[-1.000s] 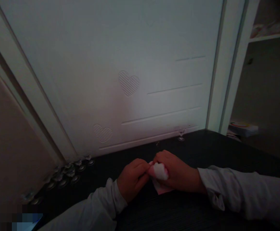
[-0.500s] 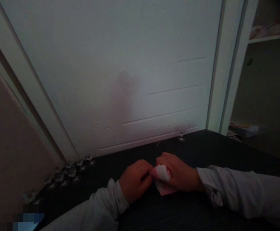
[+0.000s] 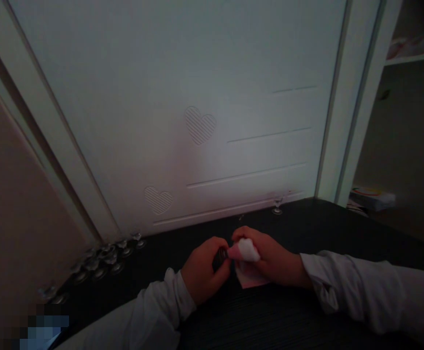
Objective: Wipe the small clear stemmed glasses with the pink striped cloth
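My left hand point(image 3: 205, 268) curls closed around what looks like a small clear glass point(image 3: 220, 256); the dark table shows through it and its edges are hard to make out. In my right hand point(image 3: 268, 257) is a pink and white cloth or tissue point(image 3: 248, 250), bunched to a narrow pink tip. That tip points left and meets the opening in my left hand. A loose flap of the same piece hangs beneath my right hand, over the table. Part of the glass is hidden by my fingers.
Several small stemmed glasses point(image 3: 110, 260) stand in a cluster at the left edge of the dark table point(image 3: 234, 318). One more glass point(image 3: 277, 206) stands at the back right, against the white panel point(image 3: 252, 107) with engraved hearts. A shelf point(image 3: 414, 59) is at the right.
My hands have turned and drawn slightly apart, so the gap in my left hand shows more. The bunched tip has swung to point into it. The view has shifted a little.
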### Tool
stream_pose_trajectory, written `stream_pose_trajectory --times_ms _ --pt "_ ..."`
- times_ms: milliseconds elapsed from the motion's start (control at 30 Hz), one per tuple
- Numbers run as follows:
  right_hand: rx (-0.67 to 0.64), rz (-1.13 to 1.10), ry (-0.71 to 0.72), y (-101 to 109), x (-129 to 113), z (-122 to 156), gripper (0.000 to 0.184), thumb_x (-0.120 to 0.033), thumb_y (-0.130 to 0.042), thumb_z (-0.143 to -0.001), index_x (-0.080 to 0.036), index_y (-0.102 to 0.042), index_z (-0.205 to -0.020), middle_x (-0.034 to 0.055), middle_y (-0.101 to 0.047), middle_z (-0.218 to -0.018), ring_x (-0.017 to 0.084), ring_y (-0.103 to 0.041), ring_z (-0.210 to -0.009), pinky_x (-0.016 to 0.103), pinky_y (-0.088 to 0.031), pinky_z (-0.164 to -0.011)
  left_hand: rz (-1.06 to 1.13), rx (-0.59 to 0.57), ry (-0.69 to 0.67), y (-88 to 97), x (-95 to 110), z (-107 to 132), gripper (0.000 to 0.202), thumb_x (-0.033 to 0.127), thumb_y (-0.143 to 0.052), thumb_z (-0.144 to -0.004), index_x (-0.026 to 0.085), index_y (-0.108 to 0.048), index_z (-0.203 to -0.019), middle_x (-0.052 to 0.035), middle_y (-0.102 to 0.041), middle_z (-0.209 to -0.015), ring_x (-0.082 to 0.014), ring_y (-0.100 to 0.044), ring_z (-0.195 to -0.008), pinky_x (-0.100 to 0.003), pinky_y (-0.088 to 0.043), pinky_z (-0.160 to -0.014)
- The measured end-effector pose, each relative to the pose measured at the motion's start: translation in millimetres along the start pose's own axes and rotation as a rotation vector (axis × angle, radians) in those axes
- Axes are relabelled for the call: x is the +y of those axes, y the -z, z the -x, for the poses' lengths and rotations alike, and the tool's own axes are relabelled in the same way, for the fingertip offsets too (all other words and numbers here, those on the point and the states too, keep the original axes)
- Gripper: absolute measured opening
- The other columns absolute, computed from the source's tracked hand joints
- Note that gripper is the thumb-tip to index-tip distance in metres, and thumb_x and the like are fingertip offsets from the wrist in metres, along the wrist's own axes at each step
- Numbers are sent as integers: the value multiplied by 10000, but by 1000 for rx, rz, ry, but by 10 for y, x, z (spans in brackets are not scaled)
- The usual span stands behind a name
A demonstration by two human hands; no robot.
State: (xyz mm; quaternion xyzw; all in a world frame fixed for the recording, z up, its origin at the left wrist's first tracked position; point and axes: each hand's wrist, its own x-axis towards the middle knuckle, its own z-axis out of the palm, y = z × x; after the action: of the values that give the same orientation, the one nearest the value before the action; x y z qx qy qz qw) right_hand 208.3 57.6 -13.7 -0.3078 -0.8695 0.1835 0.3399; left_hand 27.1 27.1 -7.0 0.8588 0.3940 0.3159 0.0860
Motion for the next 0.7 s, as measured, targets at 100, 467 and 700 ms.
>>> stream_pose_trajectory --times_ms 100,467,700 --pt "-12 -39 -4 -2 18 -12 314 -183 -517 -736 -184 -499 -1050 57 -580 -999 181 -526 -859 302 -405 -738 0 6 33 -5 -8 7 129 148 -457 -737 161 -454 -865 -15 -509 -756 -128 -470 -658 -254 -404 -606" --pt "-43 179 35 35 -49 -32 241 -321 -438 -802 -166 -508 -631 15 -551 -626 129 -477 -582 246 -349 -569 11 12 22 2 -15 7 110 135 -437 -746 157 -459 -851 -13 -499 -744 -121 -461 -651 -246 -400 -602" --pt "-71 289 92 31 -25 -23 244 -288 -408 -815 -180 -476 -607 -2 -513 -592 125 -443 -555 242 -324 -557 10 -43 -43 40 11 -6 137 143 -455 -748 156 -493 -879 -27 -531 -770 -136 -490 -703 -257 -417 -641"
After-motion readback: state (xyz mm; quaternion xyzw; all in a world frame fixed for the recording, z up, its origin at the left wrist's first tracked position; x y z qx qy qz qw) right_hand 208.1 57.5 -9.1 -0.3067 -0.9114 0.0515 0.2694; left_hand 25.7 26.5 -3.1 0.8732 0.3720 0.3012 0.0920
